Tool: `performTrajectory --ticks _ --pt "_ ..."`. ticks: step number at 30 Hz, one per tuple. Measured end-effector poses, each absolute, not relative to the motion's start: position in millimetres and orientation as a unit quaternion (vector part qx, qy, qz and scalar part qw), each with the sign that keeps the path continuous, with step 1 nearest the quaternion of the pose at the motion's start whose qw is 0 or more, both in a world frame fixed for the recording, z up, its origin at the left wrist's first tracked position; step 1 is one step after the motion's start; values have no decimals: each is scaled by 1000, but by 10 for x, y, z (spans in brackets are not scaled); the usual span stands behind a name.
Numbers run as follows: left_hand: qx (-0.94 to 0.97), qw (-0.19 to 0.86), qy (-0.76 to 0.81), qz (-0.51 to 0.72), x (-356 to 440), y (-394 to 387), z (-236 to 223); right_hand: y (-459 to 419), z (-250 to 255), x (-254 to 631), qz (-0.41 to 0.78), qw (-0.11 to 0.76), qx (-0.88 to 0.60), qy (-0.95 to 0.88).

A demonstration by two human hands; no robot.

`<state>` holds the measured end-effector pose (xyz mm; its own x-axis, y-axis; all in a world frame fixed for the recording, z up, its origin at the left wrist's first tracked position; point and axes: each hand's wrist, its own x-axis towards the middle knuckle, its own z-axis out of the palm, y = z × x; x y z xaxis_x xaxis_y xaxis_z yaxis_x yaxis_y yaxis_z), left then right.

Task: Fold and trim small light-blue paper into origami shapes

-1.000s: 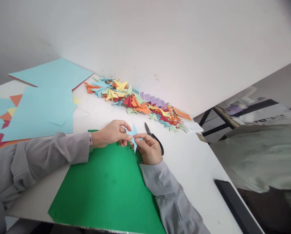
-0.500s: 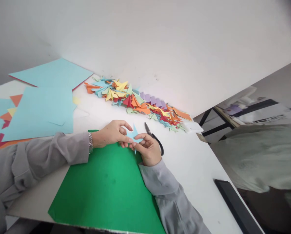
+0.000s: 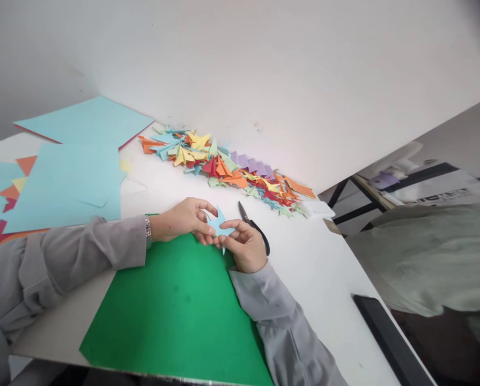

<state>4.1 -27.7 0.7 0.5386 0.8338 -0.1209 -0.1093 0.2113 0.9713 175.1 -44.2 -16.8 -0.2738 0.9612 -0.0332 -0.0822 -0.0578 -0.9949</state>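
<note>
The left hand (image 3: 182,220) and the right hand (image 3: 246,246) each pinch, with fingertip grip, one small light-blue folded paper piece (image 3: 219,216). It is near the flat green sheet's (image 3: 175,316) far edge and black scissors (image 3: 259,232).

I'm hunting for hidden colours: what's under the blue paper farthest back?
Something red peeks out along the front edges of that blue paper. The paper covers the rest, and another blue sheet hides its front corner, so I can't tell what else is there.
</note>
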Motion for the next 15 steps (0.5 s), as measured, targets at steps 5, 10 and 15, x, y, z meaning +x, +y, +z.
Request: performTrajectory --ticks 5,10,15 --pt "521 712 322 342 29 -270 -2 -426 -186 1781 604 426 -419 -528" --pt "508 719 320 349 9 -259 -2 -414 -178 1781 617 432 -410 -515" --pt "519 702 332 357 13 -261 -11 -414 -182 1766 628 441 -385 -513"
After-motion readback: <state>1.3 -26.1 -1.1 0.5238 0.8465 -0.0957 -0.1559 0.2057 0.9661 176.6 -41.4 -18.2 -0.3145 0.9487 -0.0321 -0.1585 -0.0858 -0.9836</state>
